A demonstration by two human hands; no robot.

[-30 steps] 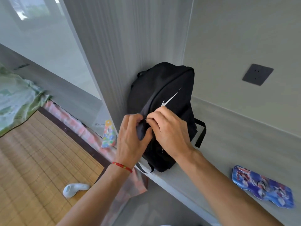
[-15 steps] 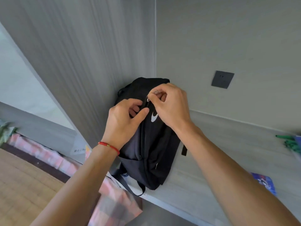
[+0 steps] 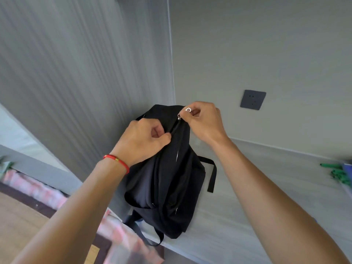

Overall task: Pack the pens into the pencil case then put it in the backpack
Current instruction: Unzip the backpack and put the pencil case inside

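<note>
A black backpack (image 3: 167, 187) stands upright on the grey desk (image 3: 247, 197), in the corner against the wall. My left hand (image 3: 144, 141) pinches the bag's fabric just left of the zip line. My right hand (image 3: 203, 121) grips the metal zipper pull (image 3: 180, 116) at the top of the bag. The pencil case is out of view. Green pens (image 3: 339, 174) lie at the desk's far right edge, blurred.
A dark wall socket (image 3: 253, 100) sits on the wall behind the bag. A black strap (image 3: 210, 172) trails onto the desk to the right. Pink checked bedding (image 3: 38, 189) and a bamboo mat (image 3: 19, 225) lie below left of the desk edge.
My right hand has drawn the zipper pull up along the bag's front to its top. The left hand followed upward on the fabric. The view swung right; the blue pencil case left the frame.
</note>
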